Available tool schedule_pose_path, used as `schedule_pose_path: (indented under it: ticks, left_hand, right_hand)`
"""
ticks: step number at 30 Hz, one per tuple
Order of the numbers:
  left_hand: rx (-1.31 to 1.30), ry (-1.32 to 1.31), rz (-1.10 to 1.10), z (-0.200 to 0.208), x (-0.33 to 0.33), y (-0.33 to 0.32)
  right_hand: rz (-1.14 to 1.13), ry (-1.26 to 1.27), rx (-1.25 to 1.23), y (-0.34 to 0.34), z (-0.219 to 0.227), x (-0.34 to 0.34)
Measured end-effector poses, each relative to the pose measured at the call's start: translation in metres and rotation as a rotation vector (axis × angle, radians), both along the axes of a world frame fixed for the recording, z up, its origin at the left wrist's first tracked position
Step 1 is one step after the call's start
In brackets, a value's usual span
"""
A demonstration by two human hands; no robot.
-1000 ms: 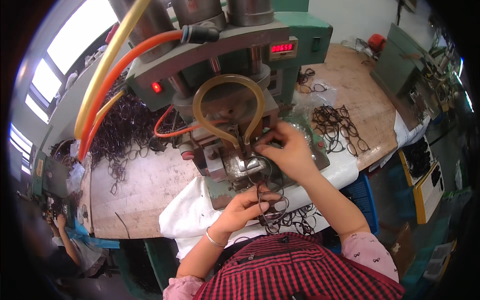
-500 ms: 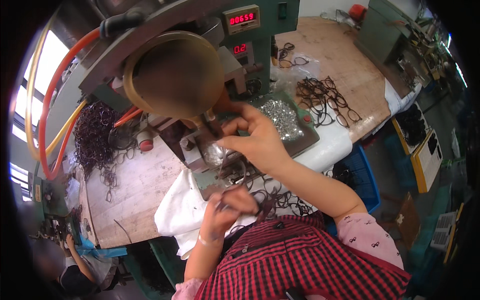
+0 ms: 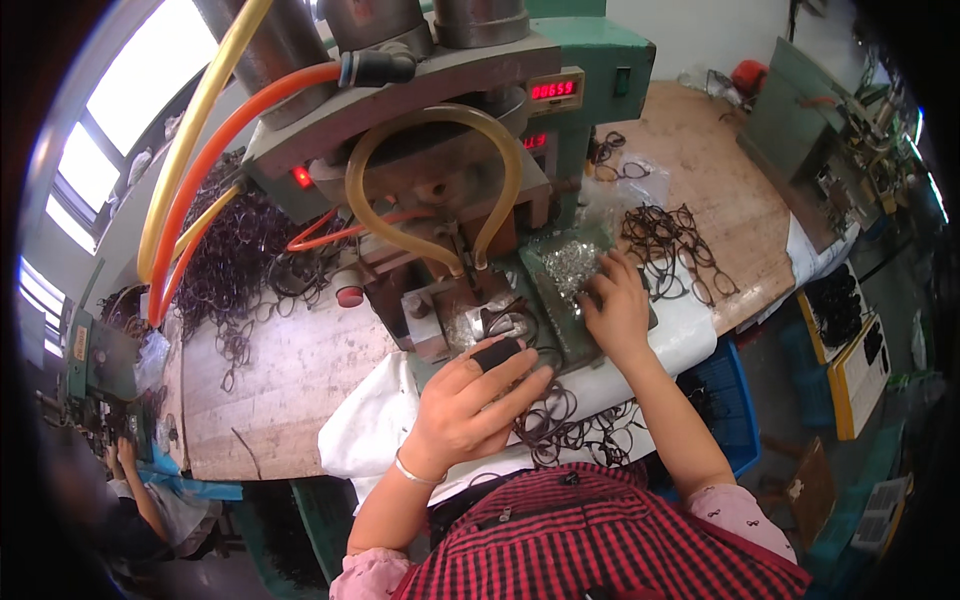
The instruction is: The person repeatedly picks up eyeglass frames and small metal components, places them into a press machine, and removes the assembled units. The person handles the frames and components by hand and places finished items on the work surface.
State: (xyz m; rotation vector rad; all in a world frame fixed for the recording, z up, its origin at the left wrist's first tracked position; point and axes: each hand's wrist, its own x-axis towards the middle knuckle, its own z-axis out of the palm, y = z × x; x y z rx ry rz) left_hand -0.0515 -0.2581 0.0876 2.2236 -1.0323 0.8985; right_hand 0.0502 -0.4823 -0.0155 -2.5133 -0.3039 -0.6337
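My left hand is at the front of a press-like machine. Its fingers hold a dark eyeglass frame against the work spot under the machine's head. A black band wraps one finger, and the grip is partly hidden behind the fingers. To the right, my right hand reaches into a green tray of small shiny metal parts. The fingers of that hand are bent and apart, their tips among the parts; no part shows between them.
Tangled eyeglass frames lie right of the tray, more on white cloth before me. A larger heap stands at left. Yellow and orange hoses arch beside the machine. A blue crate sits lower right; another person works lower left.
My right hand has gone from the machine's work spot to the metal parts in the tray. My left hand has risen from near my apron to the machine. The whole view has shifted.
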Motion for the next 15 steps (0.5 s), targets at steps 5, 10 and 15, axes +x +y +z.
schedule_pose_path:
  ticks: [5, 10, 15]
  left_hand:
    - [0.046, 0.088, -0.037, 0.001, 0.002, 0.007]
    - [0.030, 0.118, -0.049, 0.003, 0.000, 0.009]
    - [0.150, 0.143, 0.051, 0.015, -0.023, 0.013]
  right_hand:
    - [0.018, -0.099, 0.280, 0.000, 0.021, 0.013]
    - [0.028, -0.093, 0.409, -0.003, 0.008, 0.012]
    - [0.052, 0.095, 0.612, -0.005, 0.005, 0.011]
